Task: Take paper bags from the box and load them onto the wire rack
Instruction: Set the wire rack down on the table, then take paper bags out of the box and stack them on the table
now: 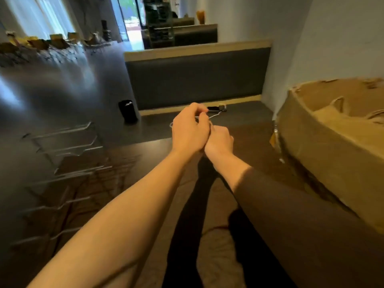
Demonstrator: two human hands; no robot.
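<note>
Dark table (239,183) | both hands' grip (190,134) pinches wire piece (214,116) | box (332,146) right.

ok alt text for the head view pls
Both hands meet over a dark table, the left hand and right hand gripping a thin wire piece. An open cardboard box sits at right; a blurred wire rack at left.

Open dark tabletop (245,146) at frame centre; wire rack (62,154) crowds lower left, cardboard box (332,154) blocks the right.
</note>
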